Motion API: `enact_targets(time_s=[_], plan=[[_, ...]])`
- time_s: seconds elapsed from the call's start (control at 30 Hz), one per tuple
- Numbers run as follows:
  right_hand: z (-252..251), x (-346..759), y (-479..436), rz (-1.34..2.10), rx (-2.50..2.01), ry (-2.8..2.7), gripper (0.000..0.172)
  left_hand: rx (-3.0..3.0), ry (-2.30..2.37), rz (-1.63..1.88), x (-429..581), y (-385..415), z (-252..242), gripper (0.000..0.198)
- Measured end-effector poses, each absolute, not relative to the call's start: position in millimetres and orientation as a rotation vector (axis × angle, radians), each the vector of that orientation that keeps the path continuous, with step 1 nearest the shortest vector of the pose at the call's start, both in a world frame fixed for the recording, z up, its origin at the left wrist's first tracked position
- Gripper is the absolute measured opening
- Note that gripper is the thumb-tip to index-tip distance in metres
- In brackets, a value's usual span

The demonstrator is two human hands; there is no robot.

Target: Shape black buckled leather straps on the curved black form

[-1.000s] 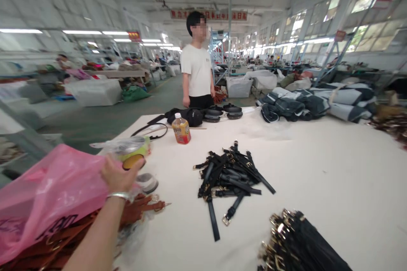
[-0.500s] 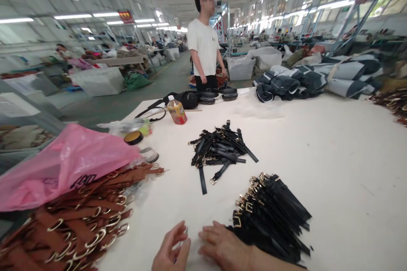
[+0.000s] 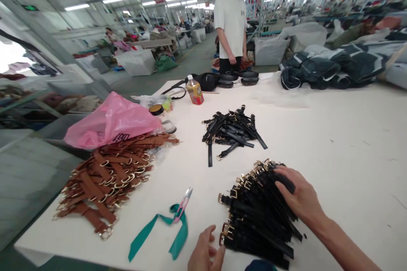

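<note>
A row of black buckle straps lies fanned on the table, gold buckles toward the left. My right hand is at the upper right end of this row, thumb and fingers closed around a dark strap. At the lower left end, my left hand is beside the buckles, its curved fingers apart and nothing visible in them. Whether its fingertips touch the nearest buckle I cannot tell. Farther back is a loose heap of black straps. Pink-handled thread snips rest on a green ribbon left of my left hand.
Brown straps with metal rings are heaped at the left, partly under a pink plastic bag. A drink bottle, black bags and dark rolled material stand along the far side. A person in a white shirt stands beyond the table.
My right hand has moved from beside my left hand to the far right end of the strap row. The view has turned left and down, bringing the snips and ribbon into sight.
</note>
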State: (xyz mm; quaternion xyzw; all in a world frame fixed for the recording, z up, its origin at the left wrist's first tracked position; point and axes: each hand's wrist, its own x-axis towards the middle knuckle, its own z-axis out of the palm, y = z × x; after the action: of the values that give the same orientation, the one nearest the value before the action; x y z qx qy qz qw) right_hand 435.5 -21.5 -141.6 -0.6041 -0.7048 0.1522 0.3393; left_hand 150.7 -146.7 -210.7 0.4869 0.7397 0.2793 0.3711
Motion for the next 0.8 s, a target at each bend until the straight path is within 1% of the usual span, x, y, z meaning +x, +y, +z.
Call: enact_targets(time_s=[0.1,0.23,0.33,0.47,0.53,0.67,0.77,0.8], plan=[[-139.1,412.3,-42.7,0.493,-1.503,-2.147,0.026,1.392,1.884,0.769,155.7,-125.4,-196.5,0.044],[-141.0,375.7,-61.2,0.607,-1.539,-2.321,0.022,1.616,1.809,0.749,158.4,-87.3,-186.4,0.046],[-148.6,376.5,-62.6,0.725,-1.515,-2.205,0.024,1.708,1.722,0.695,165.3,-64.7,-185.7,0.045],[-153.0,389.6,-65.8,0.959,-1.403,-1.921,0.018,1.753,1.723,0.679,176.0,-53.9,-181.4,0.026],[-153.2,393.2,-70.6,1.019,-1.401,-1.811,0.016,1.756,1.762,0.691,180.4,-54.6,-174.3,0.019],[-158.9,405.8,-83.3,0.951,-1.597,-1.841,0.013,1.793,1.735,0.692,190.2,-62.7,-162.6,0.020],[-169.1,423.0,-93.2,0.749,-1.722,-2.025,0.014,1.903,1.695,0.755,192.2,-76.8,-172.9,0.026],[-172.6,428.5,-95.7,0.673,-1.726,-2.069,0.018,1.982,1.720,0.821,190.1,-83.5,-181.0,0.029]])
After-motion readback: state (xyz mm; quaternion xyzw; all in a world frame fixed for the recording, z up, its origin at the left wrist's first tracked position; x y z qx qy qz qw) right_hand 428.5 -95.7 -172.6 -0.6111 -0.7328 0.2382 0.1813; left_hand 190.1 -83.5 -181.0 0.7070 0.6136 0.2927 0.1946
